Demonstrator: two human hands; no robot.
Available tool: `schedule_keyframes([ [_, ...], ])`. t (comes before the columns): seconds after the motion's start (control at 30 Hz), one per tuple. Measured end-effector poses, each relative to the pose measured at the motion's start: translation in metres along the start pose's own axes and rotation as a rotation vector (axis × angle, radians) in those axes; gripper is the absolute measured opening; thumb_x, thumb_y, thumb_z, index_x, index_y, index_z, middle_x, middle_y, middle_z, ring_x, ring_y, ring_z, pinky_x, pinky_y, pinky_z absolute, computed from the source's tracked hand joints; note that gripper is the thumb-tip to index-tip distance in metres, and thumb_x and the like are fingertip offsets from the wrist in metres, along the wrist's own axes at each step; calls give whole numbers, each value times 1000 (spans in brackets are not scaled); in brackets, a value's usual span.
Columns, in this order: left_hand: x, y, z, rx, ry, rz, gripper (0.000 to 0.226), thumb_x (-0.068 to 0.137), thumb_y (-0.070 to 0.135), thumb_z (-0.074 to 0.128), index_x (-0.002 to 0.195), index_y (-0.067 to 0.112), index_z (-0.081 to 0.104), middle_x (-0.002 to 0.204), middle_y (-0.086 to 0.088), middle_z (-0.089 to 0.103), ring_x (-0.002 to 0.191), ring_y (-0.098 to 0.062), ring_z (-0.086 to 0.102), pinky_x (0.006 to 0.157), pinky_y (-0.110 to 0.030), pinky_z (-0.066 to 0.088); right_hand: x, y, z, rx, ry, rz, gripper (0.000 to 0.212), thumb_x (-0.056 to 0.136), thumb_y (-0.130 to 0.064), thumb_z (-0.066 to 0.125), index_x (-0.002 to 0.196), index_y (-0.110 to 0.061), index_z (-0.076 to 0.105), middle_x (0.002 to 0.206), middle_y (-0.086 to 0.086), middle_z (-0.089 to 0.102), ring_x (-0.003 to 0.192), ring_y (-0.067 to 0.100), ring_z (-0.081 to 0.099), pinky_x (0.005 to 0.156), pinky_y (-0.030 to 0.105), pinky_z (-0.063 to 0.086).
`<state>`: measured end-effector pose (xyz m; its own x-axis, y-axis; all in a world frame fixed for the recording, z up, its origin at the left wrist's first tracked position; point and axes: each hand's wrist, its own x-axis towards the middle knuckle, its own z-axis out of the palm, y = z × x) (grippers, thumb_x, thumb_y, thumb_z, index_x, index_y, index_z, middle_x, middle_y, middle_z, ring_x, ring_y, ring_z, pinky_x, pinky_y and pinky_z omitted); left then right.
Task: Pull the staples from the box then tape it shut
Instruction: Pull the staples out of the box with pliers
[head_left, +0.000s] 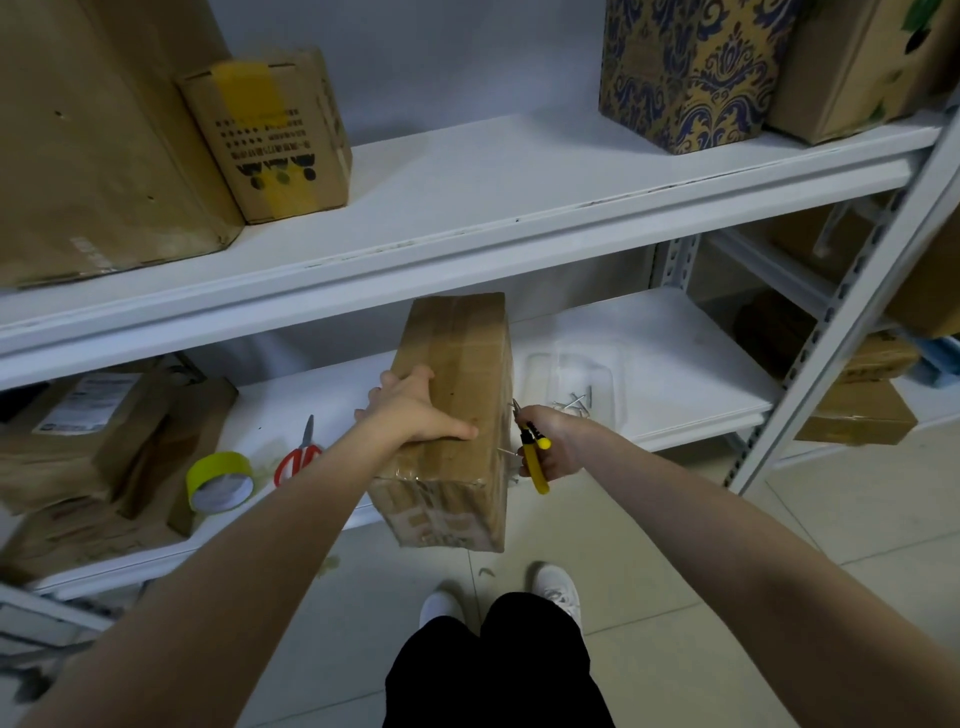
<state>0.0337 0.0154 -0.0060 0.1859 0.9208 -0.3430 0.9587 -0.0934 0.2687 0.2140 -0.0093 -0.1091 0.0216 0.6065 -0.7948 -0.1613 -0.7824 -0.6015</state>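
Note:
A brown cardboard box (457, 364) stands on its side on the lower white shelf (675, 364), its near end jutting past the shelf edge. My left hand (415, 410) presses down on its top face, fingers spread over the far edge. My right hand (553, 441) grips yellow-handled pliers (532, 449), whose jaws point at the box's right face. A bent staple (505, 452) sticks out of that face near the pliers. A roll of yellow tape (221, 480) lies on the shelf to the left.
Red-handled scissors (298, 454) lie between the tape and the box. A clear tray (576, 395) with several pulled staples sits right of the box. Brown packages (93, 441) fill the shelf's left end. The upper shelf (467, 208) overhangs closely. My feet stand on the tiled floor (727, 597).

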Motion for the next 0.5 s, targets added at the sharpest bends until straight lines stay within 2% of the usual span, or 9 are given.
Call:
schedule_keyframes([
  [0.17,-1,0,-2,10,-16,26,102,64,58,78,144,28,23,142,-9,26,131,-31,31,102,-41,38,9,-2,7,48,8,-41,30,95,-35,45,81,-9,48,78,7,51,66,22,52,60,32,46],
  [0.3,0,0,-1,57,-70,14,111,59,60,79,146,28,18,143,-9,25,132,-31,31,103,-44,38,18,1,10,114,11,-93,28,96,-32,45,77,-11,44,71,7,46,61,21,45,58,29,43],
  [0.4,0,-2,-1,90,-76,16,112,56,64,78,145,28,20,142,-8,26,131,-31,33,104,-45,39,17,1,7,191,-5,-82,23,93,-27,47,78,-9,47,75,9,51,65,25,50,61,31,46],
  [0.5,-2,-3,0,109,-77,17,111,55,66,78,144,28,24,141,-8,28,129,-31,35,103,-45,40,11,-2,3,234,-4,-61,22,89,-23,48,73,-9,47,74,11,53,62,27,53,58,30,47],
])
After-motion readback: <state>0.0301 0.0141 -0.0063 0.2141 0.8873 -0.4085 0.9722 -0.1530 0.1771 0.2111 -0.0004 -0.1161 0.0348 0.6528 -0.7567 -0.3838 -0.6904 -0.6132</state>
